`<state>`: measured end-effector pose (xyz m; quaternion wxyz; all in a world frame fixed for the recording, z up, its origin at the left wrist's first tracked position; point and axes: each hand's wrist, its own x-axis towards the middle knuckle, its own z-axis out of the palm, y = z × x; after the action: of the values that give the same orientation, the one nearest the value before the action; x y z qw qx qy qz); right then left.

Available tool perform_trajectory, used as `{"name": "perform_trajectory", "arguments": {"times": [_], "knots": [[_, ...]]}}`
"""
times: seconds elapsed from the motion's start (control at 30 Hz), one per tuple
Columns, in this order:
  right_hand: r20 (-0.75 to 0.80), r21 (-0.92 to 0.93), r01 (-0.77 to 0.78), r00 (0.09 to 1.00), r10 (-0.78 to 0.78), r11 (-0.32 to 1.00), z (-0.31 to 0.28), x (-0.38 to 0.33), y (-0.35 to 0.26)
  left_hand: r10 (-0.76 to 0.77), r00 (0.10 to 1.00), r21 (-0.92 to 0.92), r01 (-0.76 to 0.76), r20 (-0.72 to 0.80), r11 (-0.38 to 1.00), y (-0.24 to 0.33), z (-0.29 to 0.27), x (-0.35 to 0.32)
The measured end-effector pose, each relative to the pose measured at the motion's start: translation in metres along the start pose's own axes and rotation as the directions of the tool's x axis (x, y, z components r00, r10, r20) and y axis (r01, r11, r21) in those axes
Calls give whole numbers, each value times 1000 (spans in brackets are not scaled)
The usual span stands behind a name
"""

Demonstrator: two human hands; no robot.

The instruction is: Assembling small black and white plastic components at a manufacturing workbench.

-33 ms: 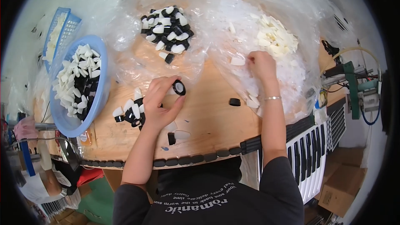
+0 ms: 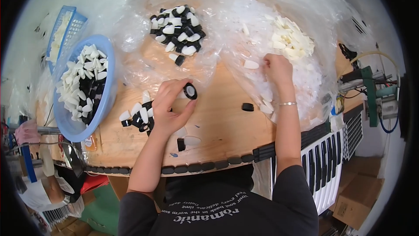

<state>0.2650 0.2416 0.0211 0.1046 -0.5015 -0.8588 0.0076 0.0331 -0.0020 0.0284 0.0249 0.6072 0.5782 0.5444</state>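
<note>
My left hand [image 2: 168, 107] pinches a black oval cap [image 2: 190, 91] between thumb and fingers, its pale inner face turned to the right. Below and left of that hand lies a small heap of white petal-shaped plastic pieces with black caps [image 2: 143, 116], partly hidden by the hand. My right hand [image 2: 279, 70] is closed over the clear plastic sheet, fingertips pinched together; whatever they hold is hidden. Close by are a flat white piece [image 2: 251, 64] and a pile of cream-coloured plastic pieces [image 2: 292, 39]. A lone black cap [image 2: 247, 107] lies between my hands.
A blue oval basin [image 2: 109, 72] of white and black pieces stands at the left, beside a blue mesh basket [image 2: 72, 31]. Farther back sits a mixed black-and-white heap [image 2: 176, 28]. Black pieces line the table's front edge [image 2: 207, 165]. Machine fittings [image 2: 369, 92] flank the right side.
</note>
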Motion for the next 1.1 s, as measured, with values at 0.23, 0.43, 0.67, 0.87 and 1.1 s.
{"name": "perform_trajectory", "arguments": {"times": [0.23, 0.43, 0.67, 0.87, 1.1], "knots": [[-388, 159, 71, 922, -4, 985, -1, 2, 6, 46, 999, -5, -46, -4, 999, 2, 3, 0], [-81, 916, 72, 997, 6, 395, -22, -16, -38, 23, 999, -52, -24, -22, 998, 2, 4, -1], [104, 991, -79, 964, -244, 109, -48, -63, -112, 39, 998, -48, -42, -52, 998, 1, 2, -3], [-96, 973, 144, 962, -255, 178, -43, -80, -131, 151, 984, 41, -148, -89, 988, 0, 5, -2], [125, 748, 129, 936, -330, 650, -26, -68, -111, -129, 991, -334, 112, -31, 936, -1, 6, -15]]}}
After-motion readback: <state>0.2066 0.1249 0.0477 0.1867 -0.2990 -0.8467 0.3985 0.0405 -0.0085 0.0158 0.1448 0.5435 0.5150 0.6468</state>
